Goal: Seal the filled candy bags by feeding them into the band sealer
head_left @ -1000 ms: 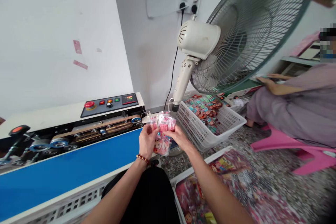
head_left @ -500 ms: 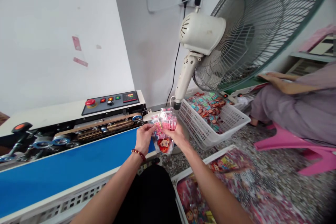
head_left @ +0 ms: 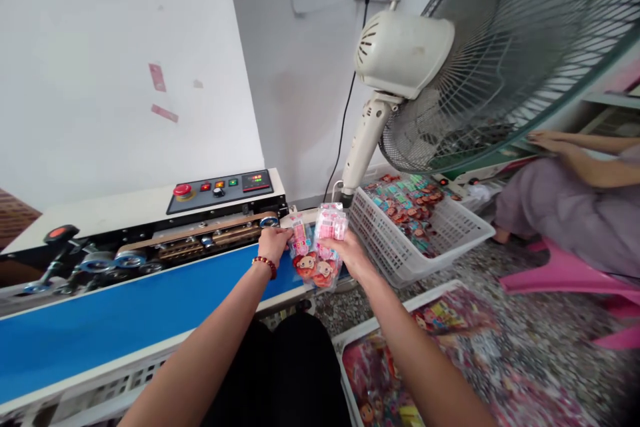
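Observation:
My left hand (head_left: 274, 241) pinches the top of one small clear packet (head_left: 303, 252) printed with a red cartoon face, right at the end of the sealing machine's blue belt (head_left: 125, 310). My right hand (head_left: 347, 252) grips a bunch of the same pink-topped packets (head_left: 330, 240) just to the right of it. Both hands are closed on packets and held close together above the belt's right end. A red bead bracelet (head_left: 265, 263) sits on my left wrist.
The sealer's control panel (head_left: 223, 187) and rollers (head_left: 200, 240) run along the back of the belt. A white basket of packets (head_left: 425, 230) stands right, under a tilted fan (head_left: 480, 60). A crate of bagged goods (head_left: 400, 367) lies by my knees. A person in purple (head_left: 575, 207) sits on a pink stool.
My hands moved slightly left and forward toward the belt's end. The left hand drew one packet apart from the bunch in the right hand.

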`<control>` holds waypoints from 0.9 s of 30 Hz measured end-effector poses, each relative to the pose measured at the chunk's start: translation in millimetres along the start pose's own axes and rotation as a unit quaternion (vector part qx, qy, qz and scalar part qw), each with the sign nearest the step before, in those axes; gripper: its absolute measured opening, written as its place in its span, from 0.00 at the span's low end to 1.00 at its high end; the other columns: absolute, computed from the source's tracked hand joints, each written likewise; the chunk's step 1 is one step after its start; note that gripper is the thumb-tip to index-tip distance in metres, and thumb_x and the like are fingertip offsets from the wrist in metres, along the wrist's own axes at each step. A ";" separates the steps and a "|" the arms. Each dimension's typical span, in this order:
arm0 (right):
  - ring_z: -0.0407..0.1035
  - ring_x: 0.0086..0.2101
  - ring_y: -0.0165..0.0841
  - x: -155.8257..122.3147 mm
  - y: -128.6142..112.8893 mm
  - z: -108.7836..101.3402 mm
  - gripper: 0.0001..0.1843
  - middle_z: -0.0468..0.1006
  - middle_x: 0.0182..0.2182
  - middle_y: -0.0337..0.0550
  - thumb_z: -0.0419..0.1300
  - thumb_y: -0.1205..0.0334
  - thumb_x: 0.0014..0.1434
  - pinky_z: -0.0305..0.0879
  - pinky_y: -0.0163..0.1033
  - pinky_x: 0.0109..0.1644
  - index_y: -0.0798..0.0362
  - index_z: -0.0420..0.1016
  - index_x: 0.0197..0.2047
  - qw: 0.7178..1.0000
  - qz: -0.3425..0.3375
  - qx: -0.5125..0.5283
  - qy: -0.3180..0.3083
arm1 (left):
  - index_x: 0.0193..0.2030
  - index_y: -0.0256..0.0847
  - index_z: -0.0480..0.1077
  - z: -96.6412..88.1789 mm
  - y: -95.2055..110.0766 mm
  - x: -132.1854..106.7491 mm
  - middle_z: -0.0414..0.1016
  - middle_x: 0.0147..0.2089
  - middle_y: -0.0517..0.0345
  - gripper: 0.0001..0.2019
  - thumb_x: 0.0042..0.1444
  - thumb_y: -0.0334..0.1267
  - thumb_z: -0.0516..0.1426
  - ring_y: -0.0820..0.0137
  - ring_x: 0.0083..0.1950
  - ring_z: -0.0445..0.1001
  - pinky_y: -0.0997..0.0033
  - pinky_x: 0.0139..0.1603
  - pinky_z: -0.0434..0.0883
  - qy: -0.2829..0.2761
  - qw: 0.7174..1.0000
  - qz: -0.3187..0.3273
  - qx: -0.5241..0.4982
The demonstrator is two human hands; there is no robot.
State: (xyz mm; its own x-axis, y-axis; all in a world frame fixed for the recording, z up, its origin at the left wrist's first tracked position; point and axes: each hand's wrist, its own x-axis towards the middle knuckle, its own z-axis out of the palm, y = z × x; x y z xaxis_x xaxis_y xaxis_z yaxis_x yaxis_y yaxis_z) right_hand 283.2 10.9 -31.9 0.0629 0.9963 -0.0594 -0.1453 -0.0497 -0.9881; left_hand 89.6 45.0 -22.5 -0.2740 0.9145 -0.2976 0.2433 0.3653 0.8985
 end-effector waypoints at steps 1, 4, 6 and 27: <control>0.74 0.35 0.38 0.6 0.6 -0.5 0.25 0.83 0.35 0.40 0.75 0.55 0.37 0.69 0.43 0.45 0.52 0.78 0.40 1.000 0.006 0.005 0.004 | 0.24 0.37 0.74 -3.6 -0.7 4.0 0.75 0.24 0.54 0.09 0.46 0.39 0.66 0.73 0.20 0.66 0.74 0.22 0.60 0.001 1.000 -0.007 0.004; 0.75 0.35 0.38 3.1 2.5 -1.2 0.25 0.83 0.34 0.39 0.75 0.55 0.37 0.70 0.43 0.45 0.51 0.78 0.40 1.000 0.017 0.020 0.017 | 0.23 0.37 0.74 -18.6 -0.7 11.7 0.76 0.25 0.52 0.08 0.45 0.37 0.65 0.73 0.20 0.65 0.74 0.21 0.60 -0.001 1.000 -0.023 0.015; 0.75 0.35 0.39 4.3 3.2 -0.7 0.25 0.83 0.34 0.40 0.75 0.54 0.36 0.70 0.43 0.45 0.51 0.78 0.40 1.000 0.015 0.018 0.019 | 0.22 0.36 0.73 -29.7 1.0 12.8 0.76 0.24 0.51 0.08 0.45 0.36 0.65 0.74 0.19 0.64 0.74 0.20 0.59 -0.004 0.999 -0.031 0.019; 0.76 0.33 0.40 0.1 8.2 -4.0 0.25 0.84 0.32 0.41 0.75 0.52 0.37 0.71 0.44 0.42 0.53 0.79 0.38 0.999 0.012 0.029 0.023 | 0.25 0.38 0.68 -33.7 11.2 3.9 0.69 0.21 0.58 0.07 0.49 0.33 0.62 0.77 0.16 0.59 0.75 0.19 0.50 -0.017 0.995 -0.095 -0.024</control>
State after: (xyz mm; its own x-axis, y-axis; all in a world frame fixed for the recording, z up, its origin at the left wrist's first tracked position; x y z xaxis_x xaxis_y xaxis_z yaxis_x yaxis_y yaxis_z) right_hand 285.9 10.3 -40.6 0.1032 0.9905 -0.0910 -0.2039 -0.0685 -0.9766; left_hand 59.9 46.7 -2.8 -0.2782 0.8356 -0.4736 0.1456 0.5241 0.8391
